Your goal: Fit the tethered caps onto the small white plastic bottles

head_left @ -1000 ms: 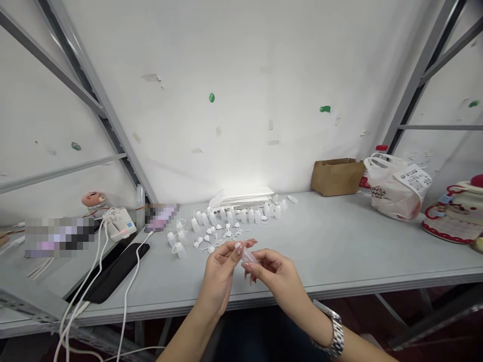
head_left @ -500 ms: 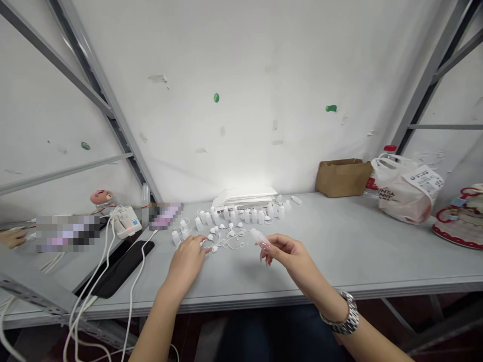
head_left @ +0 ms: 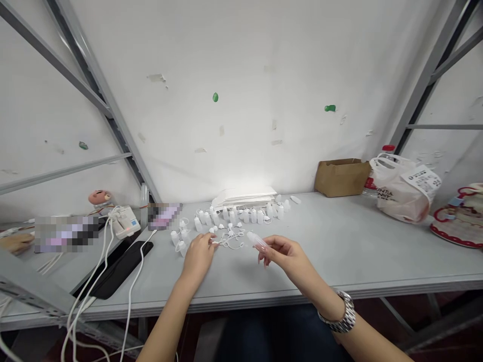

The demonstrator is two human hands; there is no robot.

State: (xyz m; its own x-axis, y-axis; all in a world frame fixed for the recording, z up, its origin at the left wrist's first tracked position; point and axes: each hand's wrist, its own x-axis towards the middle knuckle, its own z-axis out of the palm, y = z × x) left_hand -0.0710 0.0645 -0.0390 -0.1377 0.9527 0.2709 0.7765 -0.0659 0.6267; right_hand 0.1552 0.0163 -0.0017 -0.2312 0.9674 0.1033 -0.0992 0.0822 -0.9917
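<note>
My right hand pinches a small translucent squeeze bottle above the table, tilted with its neck toward the upper left. My left hand rests low over the table, thumb and fingertips drawn together on a small white cap, mostly hidden by the fingers. Beside those fingertips lie loose white caps with thin looped straps. Just left of that hand stands a small capped bottle, with others behind it. Farther back, several similar small bottles stand in a loose row.
A white stack of flat pieces lies against the wall. At right are a brown cardboard box, a plastic bag and a patterned bag. Left are a power strip, a black phone, cables and another person's hand.
My left hand has moved right onto the loose caps, its fingers closing together. A capped bottle now shows left of it. My right hand stays nearly in place with its bottle.
</note>
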